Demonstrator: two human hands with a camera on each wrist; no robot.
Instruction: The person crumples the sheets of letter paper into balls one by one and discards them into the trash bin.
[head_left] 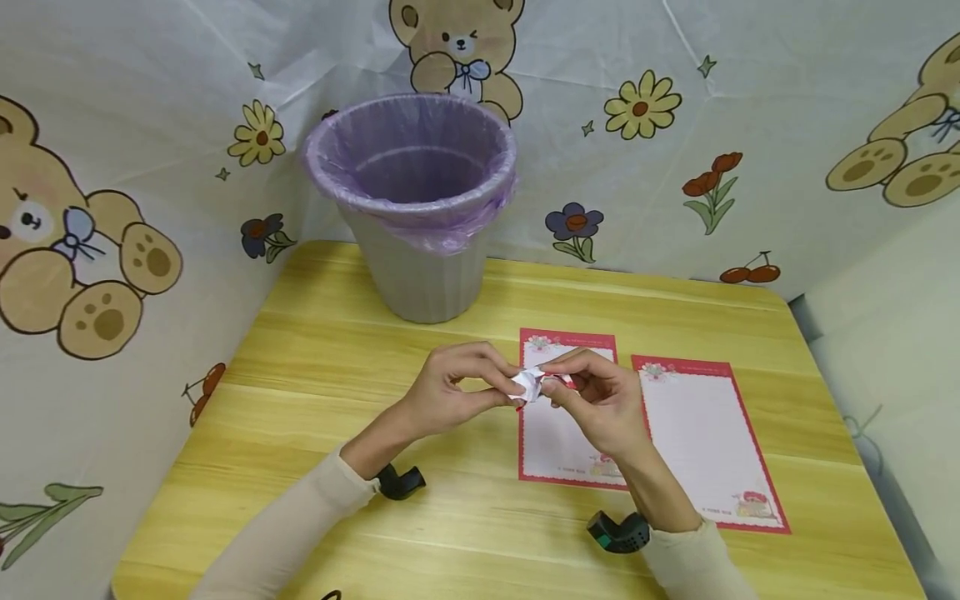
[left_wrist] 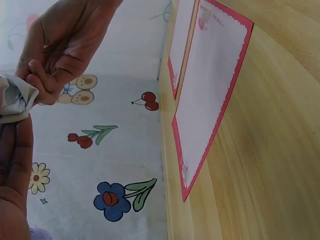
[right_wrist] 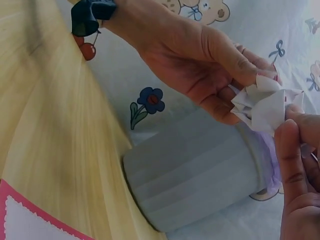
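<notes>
A crumpled piece of paper (head_left: pixel 528 384), white with bits of red, is held up between both hands above the table. My left hand (head_left: pixel 463 385) pinches its left side between thumb and fingers. On the other side my right hand (head_left: pixel 600 396) pinches it too, with the other fingers curled in. In the right wrist view the crumpled paper (right_wrist: pixel 265 106) shows many folds. Below the hands lies a flat red-bordered sheet of letter paper (head_left: pixel 558 442), partly covered by the right hand. A second such sheet (head_left: pixel 705 442) lies to its right.
A grey bin (head_left: pixel 427 275) with a purple liner bag (head_left: pixel 450 221) stands at the back left of the wooden table (head_left: pixel 315 400). Behind it hangs a bear-patterned cloth (head_left: pixel 585 50). A dark wrist device (head_left: pixel 618 532) sits by the right sleeve.
</notes>
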